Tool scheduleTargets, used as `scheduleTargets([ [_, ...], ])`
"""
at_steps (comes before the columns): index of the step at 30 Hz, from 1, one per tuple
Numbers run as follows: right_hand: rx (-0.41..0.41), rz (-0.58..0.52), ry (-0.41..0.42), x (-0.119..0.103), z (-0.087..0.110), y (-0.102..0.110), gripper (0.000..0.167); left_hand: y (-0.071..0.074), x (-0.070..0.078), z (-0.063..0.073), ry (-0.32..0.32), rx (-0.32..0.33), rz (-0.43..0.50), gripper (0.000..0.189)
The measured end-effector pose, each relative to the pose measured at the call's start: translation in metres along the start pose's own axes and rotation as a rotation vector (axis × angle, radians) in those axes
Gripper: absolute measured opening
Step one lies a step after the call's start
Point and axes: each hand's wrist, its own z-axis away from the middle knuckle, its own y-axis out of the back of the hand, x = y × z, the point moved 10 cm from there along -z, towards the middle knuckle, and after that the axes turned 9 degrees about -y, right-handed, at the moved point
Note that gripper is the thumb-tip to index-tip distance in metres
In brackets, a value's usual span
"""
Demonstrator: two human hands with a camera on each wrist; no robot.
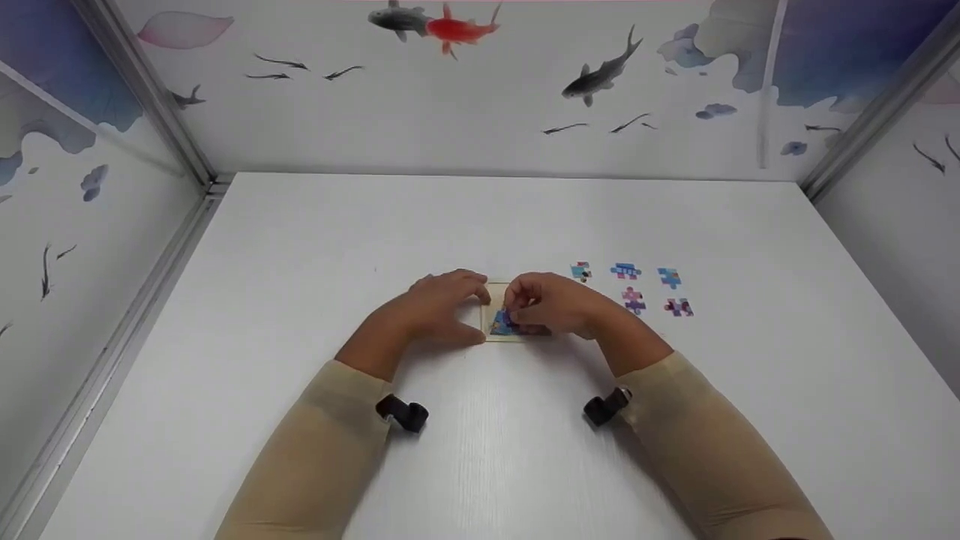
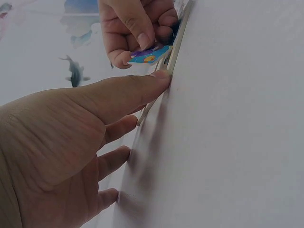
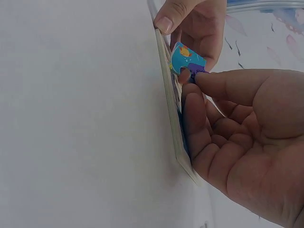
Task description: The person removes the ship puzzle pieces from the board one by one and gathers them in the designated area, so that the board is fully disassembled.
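In the head view, a shallow wooden puzzle tray (image 1: 496,292) lies on the white table with blue pieces along its near side. My left hand (image 1: 444,306) holds the tray's left end, thumb at the near corner and fingers toward the far one. Over the tray, my right hand (image 1: 556,304) pinches a jigsaw piece between thumb and forefinger. That jigsaw piece (image 3: 184,58) is blue and purple with an orange fish, tilted above the tray in the right wrist view. My left thumb (image 2: 160,76) presses the tray's edge in the left wrist view.
Several loose jigsaw pieces lie right of the tray, among them a blue one (image 1: 670,277), a pink-purple one (image 1: 634,300) and a darker one (image 1: 679,307). A printed back wall (image 1: 465,112) with fish closes the table's far edge; metal-framed side panels (image 1: 161,112) stand at both sides.
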Motion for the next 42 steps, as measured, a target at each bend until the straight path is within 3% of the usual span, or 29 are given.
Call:
scheduleTargets([
  [12,-0.048,0.036,0.019,-0.002,0.008,0.0,0.011,0.002,0.001,0.0,-0.005,-0.001,0.003,0.054],
  [19,-0.061,0.048,0.061,0.003,0.014,0.014,0.012,0.0,-0.001,-0.001,0.016,0.001,0.001,0.056],
  [26,-0.03,0.002,-0.024,0.038,0.024,0.037,0.017,-0.002,0.0,-0.001,0.02,0.011,0.008,0.056],
  [34,0.068,0.001,-0.152,0.086,0.053,0.07,0.024,-0.001,0.001,0.002,0.042,0.009,0.003,0.055],
  [42,0.072,0.0,-0.181,0.101,0.064,0.082,0.025,0.0,0.002,0.003,0.046,0.006,0.01,0.054],
])
